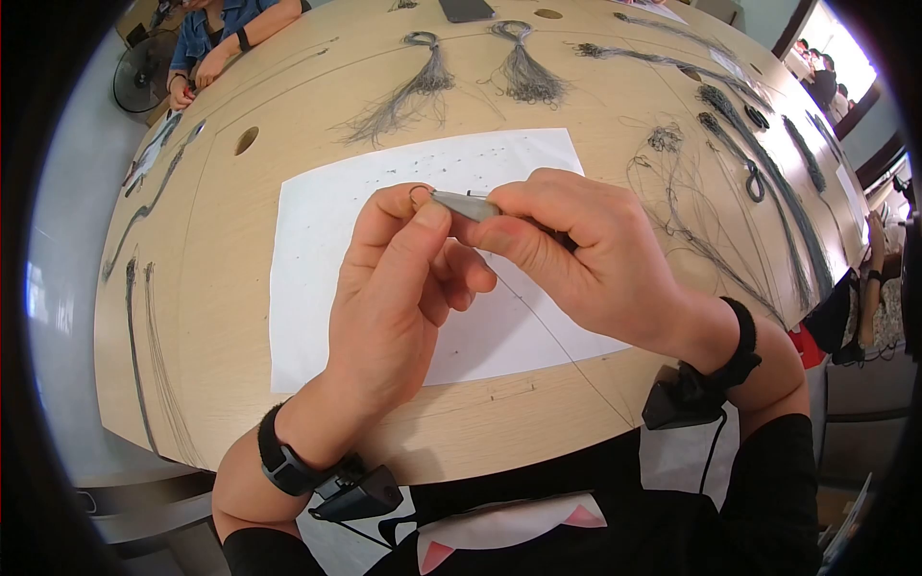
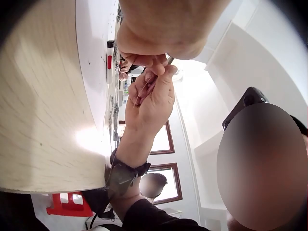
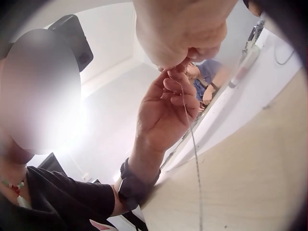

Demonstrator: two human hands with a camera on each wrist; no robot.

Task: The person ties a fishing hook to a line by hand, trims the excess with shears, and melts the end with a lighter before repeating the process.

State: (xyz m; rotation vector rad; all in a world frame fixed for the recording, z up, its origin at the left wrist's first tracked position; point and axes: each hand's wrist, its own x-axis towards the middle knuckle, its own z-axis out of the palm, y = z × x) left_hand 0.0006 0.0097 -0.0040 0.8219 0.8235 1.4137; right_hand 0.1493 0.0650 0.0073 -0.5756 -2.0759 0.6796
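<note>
In the head view my left hand (image 1: 384, 274) pinches a small dark wire loop (image 1: 418, 193) between thumb and forefinger, its other fingers loosely bent. My right hand (image 1: 600, 254) grips a grey tapered tool (image 1: 465, 205), whose narrow tip points left and meets the left fingertips beside the loop. The rest of the tool is hidden by the right fingers. A thin twisted cord (image 1: 547, 331) runs from the hands down to the right; it also hangs below them in the right wrist view. Both hands are above a white sheet of paper (image 1: 307, 317).
Small dark bits lie on the paper. Bundles of grey cord (image 1: 423, 82) lie around the wooden table (image 1: 221, 317), with a loose tangle (image 1: 665, 139) and black loops (image 1: 755, 180) at right. Another person's arm (image 1: 235, 43) rests at the far left edge.
</note>
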